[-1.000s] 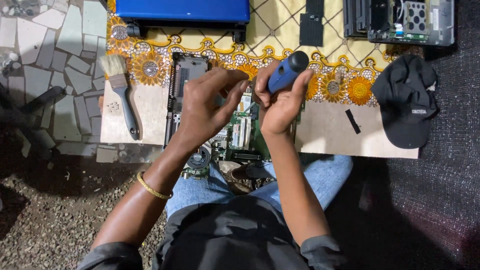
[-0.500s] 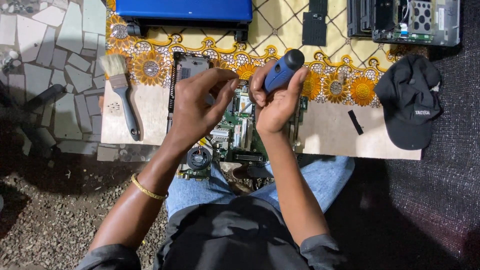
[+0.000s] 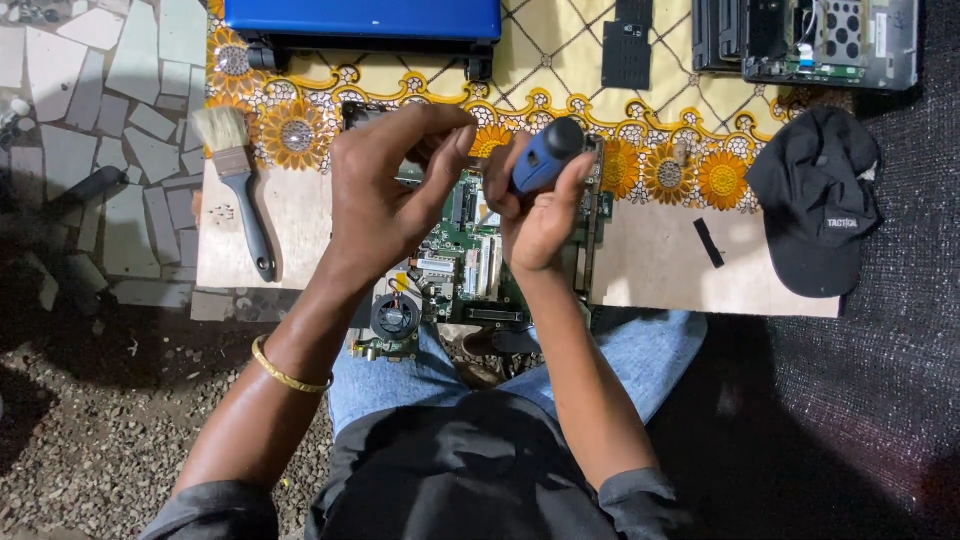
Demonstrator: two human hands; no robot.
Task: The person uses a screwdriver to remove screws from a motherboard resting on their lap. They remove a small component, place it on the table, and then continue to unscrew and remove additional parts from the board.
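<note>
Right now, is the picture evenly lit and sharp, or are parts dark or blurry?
Head view: the patterned cloth and circuit board are bright and sharp; the gravel floor and dark mat sink into shadow; no glare; the hands look only slightly soft.

Low wooden board [image 3: 650, 265] serves as the work surface, its far half covered by a yellow cloth with orange flower border [image 3: 560, 60]. Floor at the board's left edge: irregular grey stone mosaic paving [image 3: 90, 130]. Near left corner: loose grey gravel [image 3: 90, 430]. Right edge: dark woven mat [image 3: 870, 400]. Lighting is even, with soft shadows.
</note>
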